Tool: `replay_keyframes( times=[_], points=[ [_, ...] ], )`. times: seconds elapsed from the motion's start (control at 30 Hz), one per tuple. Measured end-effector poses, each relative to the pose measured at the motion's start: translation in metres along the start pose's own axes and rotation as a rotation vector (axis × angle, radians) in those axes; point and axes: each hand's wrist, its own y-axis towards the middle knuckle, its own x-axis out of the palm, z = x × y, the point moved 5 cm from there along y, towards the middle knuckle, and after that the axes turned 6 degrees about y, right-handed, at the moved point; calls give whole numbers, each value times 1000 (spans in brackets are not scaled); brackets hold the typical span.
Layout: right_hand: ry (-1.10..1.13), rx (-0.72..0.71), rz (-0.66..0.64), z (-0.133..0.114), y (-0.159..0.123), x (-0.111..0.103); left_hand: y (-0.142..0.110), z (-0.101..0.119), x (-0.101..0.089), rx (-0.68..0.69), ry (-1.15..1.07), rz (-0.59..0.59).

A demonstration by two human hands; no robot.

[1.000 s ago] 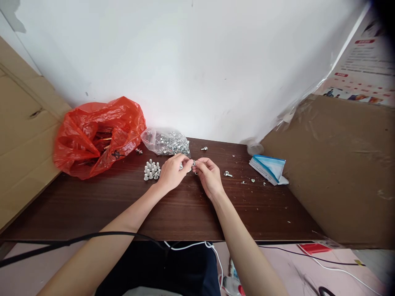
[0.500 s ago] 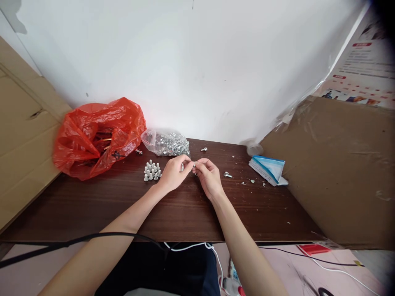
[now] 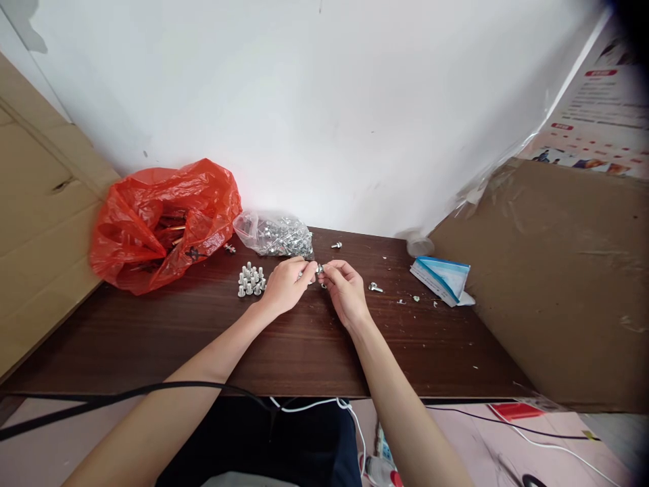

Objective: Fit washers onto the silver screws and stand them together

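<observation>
My left hand [image 3: 285, 287] and my right hand [image 3: 345, 289] meet over the dark wooden table [image 3: 284, 345], fingertips pinched together on a small silver screw [image 3: 318, 269] held between them. Just left of my left hand stands a cluster of several upright silver screws [image 3: 250, 280]. Behind my hands lies a clear plastic bag of screws [image 3: 274, 235]. A loose screw [image 3: 374, 287] lies right of my right hand, and another loose screw [image 3: 336, 245] lies further back.
A crumpled red plastic bag [image 3: 162, 222] sits at the back left. A blue and white packet [image 3: 441, 277] lies at the right. Cardboard sheets [image 3: 547, 270] flank both sides. Small scraps dot the table. Cables [image 3: 152, 389] run along the front edge.
Both hands have stayed together at the same spot, with only slight finger movement on the small screw. The view shifted a little.
</observation>
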Motion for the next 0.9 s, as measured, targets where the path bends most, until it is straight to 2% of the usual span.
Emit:
replay_keyframes(
  times=[0.1,0.3,0.47,0.67,0.9],
  points=[
    [-1,2,10,1,0,-1,0,-2,-2,-31,-9,30],
    [22,13,-4,2,1,-2,1,-1,0,31,0,4],
    [25,13,-5,1,0,-1,1,-3,-3,-4,11,61],
    [27,17,4,0,0,-1,1,1,-2,38,-1,17],
    [41,23,2,2,0,-1,0,-2,-1,-15,28,17]
  ],
)
